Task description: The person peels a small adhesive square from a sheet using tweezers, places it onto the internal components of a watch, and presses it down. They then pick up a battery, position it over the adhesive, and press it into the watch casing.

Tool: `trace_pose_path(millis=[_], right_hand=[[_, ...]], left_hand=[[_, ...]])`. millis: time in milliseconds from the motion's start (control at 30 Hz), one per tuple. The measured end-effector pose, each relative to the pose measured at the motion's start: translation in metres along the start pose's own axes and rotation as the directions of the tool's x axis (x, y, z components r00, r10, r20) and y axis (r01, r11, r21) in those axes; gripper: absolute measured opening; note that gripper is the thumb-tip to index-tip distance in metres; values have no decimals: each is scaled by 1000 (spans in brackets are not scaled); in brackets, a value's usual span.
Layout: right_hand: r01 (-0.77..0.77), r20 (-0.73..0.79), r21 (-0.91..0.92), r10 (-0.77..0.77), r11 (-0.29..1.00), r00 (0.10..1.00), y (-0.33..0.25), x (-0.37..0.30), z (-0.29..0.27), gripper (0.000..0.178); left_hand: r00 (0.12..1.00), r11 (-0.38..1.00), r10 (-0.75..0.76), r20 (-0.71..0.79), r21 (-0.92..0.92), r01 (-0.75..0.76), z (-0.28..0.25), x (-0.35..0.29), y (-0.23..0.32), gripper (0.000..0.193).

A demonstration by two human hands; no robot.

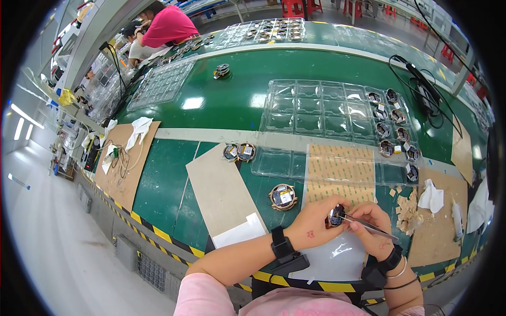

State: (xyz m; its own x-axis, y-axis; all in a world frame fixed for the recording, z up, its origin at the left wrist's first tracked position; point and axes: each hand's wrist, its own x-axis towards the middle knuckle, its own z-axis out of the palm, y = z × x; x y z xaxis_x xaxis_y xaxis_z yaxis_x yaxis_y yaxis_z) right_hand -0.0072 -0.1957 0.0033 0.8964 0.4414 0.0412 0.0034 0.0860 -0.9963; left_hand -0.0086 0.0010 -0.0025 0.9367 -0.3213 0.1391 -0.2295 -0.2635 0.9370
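My left hand [315, 226] is closed around a small round electronic module [335, 216], dark with a shiny rim, like a watch body. In my right hand [376, 237] I grip metal tweezers [375, 229], whose tips meet the module's face. Exactly what the tips touch is too small to tell. Beneath both hands lies a whitish translucent sheet [332, 258]. To the left of my left hand sits another round module [283, 197] in a copper-coloured ring, with a pale rectangular part on it. Just beyond my hands is a tan sheet [340, 163] with rows of green marks.
A clear plastic tray [305, 108] holds several round modules in its right compartments. Two more modules [239, 152] rest beside a grey board [219, 184]. Scraps [408, 210] and a white tissue [431, 197] lie right. A cabled black power strip [424, 89] is far right; a person in pink [169, 25] sits far left.
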Motion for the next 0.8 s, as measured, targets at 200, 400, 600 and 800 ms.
trace_pose_path(millis=[200,400,600,800], right_hand=[[-3,-4,-3,3,1000,1000,0,0,-1,17],[-17,2,-2,17,1000,1000,-4,0,0,17],[3,7,-23,-2,1000,1000,-2,0,0,17],[-10,-6,-6,10,1000,1000,-1,-1,0,17]], left_hand=[[1000,1000,-4,9,-21,4,1,1,0,35],[1000,1000,-3,15,-23,3,-1,0,1,35],[999,999,-35,21,-31,36,-1,0,3,35],[1000,999,-23,19,-31,24,0,0,1,36]])
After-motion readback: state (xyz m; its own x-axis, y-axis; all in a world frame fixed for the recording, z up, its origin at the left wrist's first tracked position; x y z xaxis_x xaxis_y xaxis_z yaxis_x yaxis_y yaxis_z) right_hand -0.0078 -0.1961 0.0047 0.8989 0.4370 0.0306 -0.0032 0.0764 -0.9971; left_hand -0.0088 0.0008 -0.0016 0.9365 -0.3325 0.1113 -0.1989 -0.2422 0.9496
